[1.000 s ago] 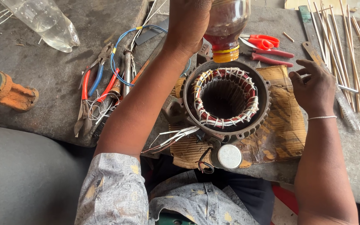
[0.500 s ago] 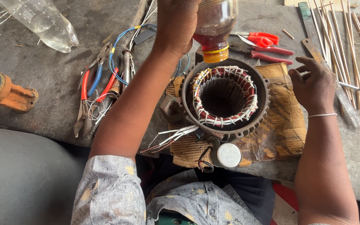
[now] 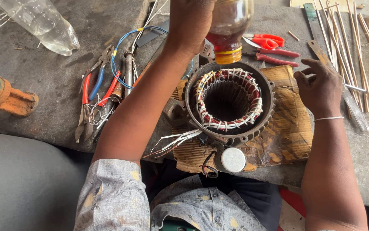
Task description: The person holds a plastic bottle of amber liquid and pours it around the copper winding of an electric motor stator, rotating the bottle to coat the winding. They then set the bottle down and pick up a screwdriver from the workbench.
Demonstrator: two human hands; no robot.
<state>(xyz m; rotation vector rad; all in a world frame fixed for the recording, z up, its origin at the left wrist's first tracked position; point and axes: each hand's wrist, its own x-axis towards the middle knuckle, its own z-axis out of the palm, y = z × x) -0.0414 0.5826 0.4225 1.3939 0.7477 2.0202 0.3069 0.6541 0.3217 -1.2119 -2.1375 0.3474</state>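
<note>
Amber-filled bottle, inverted, axis near vertical, clamped in left hand directly above stator rim on cardboard. Right hand open, resting beside stator, holding nothing.

Our left arm stretches forward, forearm bare and sleeve bunched above the elbow, the left hand clenched in a grip with the back facing us. Our right hand lies relaxed, fingers loosely curled leftward, forearm straight.
</note>
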